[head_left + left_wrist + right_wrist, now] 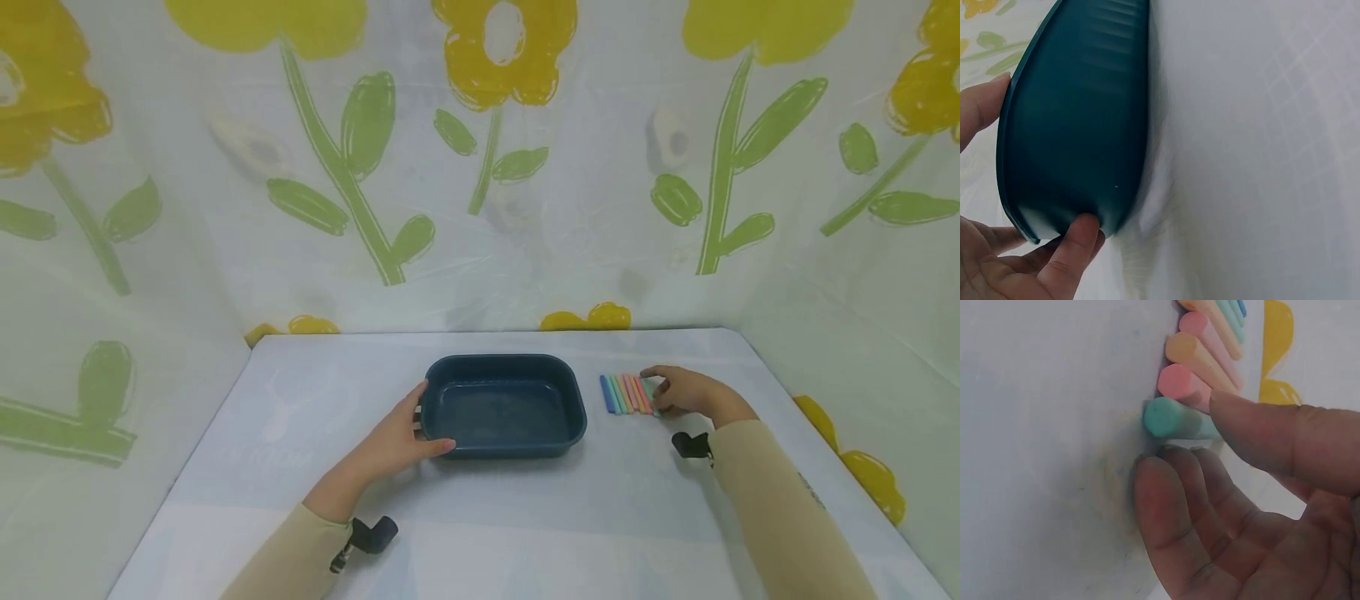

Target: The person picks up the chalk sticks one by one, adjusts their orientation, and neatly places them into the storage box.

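Observation:
A dark teal rectangular dish [502, 359] stands on the white table. My left hand [401, 433] grips its left end, with the thumb along the near side and the other fingers at the far left corner and end. In the left wrist view, fingers [1079, 250] press against the dish wall [1079, 125]. To the right lies a row of coloured chalk sticks [624, 393]. Over the row's right end is my right hand [693, 393]. The right wrist view has its thumb above and fingers below a turquoise chalk stick [1169, 417], with no firm pinch visible.
Pink and orange chalk sticks [1188, 353] lie side by side beyond the turquoise one. A white cloth with yellow flowers and green leaves [510, 267] hangs behind the table [495, 517] and at both sides. Dark camera mounts [375, 535] sit at both wrists.

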{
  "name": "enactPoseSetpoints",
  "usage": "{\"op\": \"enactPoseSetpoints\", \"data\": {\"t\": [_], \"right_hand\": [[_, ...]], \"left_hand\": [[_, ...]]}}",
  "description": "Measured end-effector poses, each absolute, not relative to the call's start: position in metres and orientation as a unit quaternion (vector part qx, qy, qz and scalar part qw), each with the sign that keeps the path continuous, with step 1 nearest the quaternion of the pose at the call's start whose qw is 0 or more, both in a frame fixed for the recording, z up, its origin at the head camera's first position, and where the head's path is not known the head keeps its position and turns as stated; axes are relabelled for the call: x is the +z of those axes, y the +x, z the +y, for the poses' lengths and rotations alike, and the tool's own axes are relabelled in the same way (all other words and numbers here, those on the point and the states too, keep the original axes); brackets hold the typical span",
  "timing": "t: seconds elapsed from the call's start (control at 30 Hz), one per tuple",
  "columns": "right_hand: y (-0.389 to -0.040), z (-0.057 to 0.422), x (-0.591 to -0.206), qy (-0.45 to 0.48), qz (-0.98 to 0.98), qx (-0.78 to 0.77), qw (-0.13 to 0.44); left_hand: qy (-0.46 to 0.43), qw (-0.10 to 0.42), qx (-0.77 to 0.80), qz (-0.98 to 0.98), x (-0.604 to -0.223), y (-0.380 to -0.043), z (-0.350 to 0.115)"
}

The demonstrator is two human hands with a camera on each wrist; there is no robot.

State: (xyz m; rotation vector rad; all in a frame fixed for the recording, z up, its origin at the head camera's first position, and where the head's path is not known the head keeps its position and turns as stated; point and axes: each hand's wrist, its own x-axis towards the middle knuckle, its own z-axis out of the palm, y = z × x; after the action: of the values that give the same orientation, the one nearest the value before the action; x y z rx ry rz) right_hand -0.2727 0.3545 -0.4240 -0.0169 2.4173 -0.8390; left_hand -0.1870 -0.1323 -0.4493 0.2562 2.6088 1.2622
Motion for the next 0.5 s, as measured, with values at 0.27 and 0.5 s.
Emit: {"op": "enactPoseSetpoints", "data": {"t": [0.27,0.5], "right_hand": [[-0.276,0.357,-0.429,-0.002,0.911,-0.298,0.286],[-0.273,0.361,-0.436,0.000,0.915,-0.306,0.262]], "left_hand": [[0.084,0.114,0.433,0.890,-0.451,-0.188,-0.133],[0.089,0.115,0.453,0.879,-0.453,-0.186,-0.135]]}}
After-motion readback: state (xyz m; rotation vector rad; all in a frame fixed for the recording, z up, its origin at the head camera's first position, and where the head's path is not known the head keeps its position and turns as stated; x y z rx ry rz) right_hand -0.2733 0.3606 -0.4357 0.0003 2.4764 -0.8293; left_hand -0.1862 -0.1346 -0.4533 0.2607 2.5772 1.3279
